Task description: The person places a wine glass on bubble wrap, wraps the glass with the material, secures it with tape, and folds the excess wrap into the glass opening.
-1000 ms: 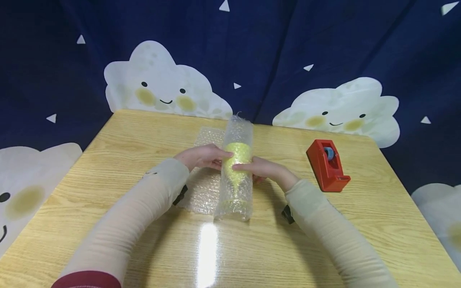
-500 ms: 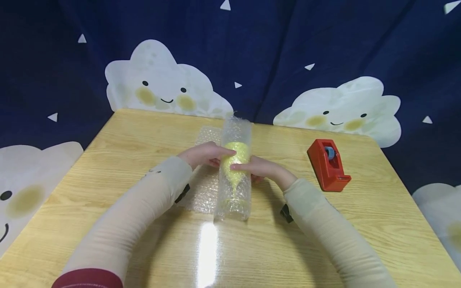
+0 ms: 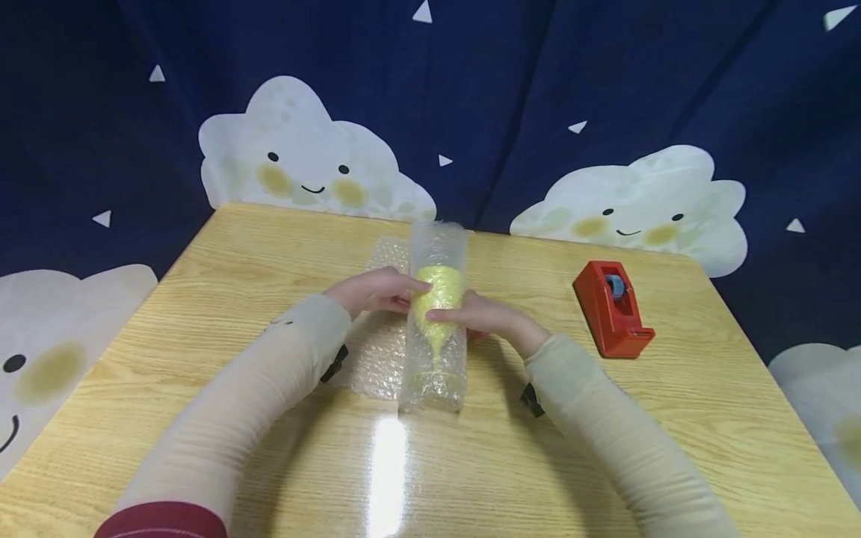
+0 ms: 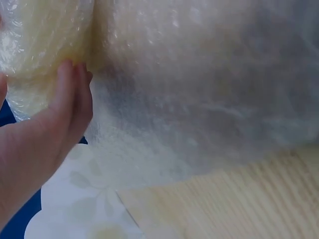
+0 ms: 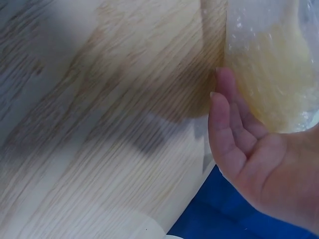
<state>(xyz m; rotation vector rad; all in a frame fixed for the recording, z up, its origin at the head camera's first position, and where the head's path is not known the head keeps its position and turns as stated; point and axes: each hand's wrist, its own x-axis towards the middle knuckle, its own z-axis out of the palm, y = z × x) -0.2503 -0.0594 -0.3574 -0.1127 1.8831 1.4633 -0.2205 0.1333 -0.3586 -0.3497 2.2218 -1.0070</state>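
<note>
A yellow goblet [image 3: 436, 299] lies inside a roll of clear bubble wrap [image 3: 437, 388], bowl toward the back and stem toward the front. My left hand [image 3: 380, 290] grips the roll's left side, thumb on top and fingers down along the flank. From the right, my right hand [image 3: 480, 312] holds it a little nearer the front, thumb laid across the bowl. In the right wrist view, the right hand's fingers [image 5: 225, 117] curl beside the wrapped bowl. Flat, unrolled bubble wrap [image 3: 380, 351] stretches out to the left of the roll, under my left wrist.
A red tape dispenser [image 3: 612, 310] with a blue-cored roll stands at the right of the wooden table [image 3: 538, 463]. Behind the table's far edge hangs a dark blue curtain [image 3: 484, 90] printed with clouds.
The wrapped roll has turned and shifted slightly to the left, onto the flat wrap. Both hands keep hold of it, and the right hand has moved left with it.
</note>
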